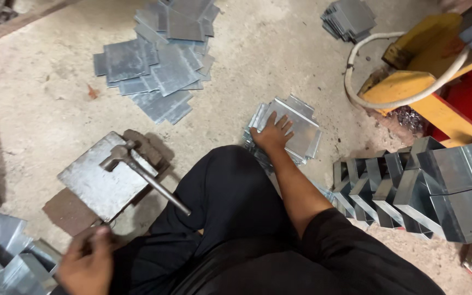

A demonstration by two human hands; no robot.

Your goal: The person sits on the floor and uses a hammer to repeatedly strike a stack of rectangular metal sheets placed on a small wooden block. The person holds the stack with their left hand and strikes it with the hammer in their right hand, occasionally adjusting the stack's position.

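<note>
Hands split across the lap, the right one flat on a stack of notched sheet-metal blanks.

Nearest, the left hand sits low at the frame's bottom, fingers curled loosely; whether it grips anything I cannot tell. Just ahead of it a hammer rests on a steel plate, its handle pointing back toward the knee. Farther out, the right hand is spread open, palm down, on the stack of blanks lying on the concrete floor ahead and to the right. Folded metal boxes stand right of it; loose flat sheets lie beyond.
</note>
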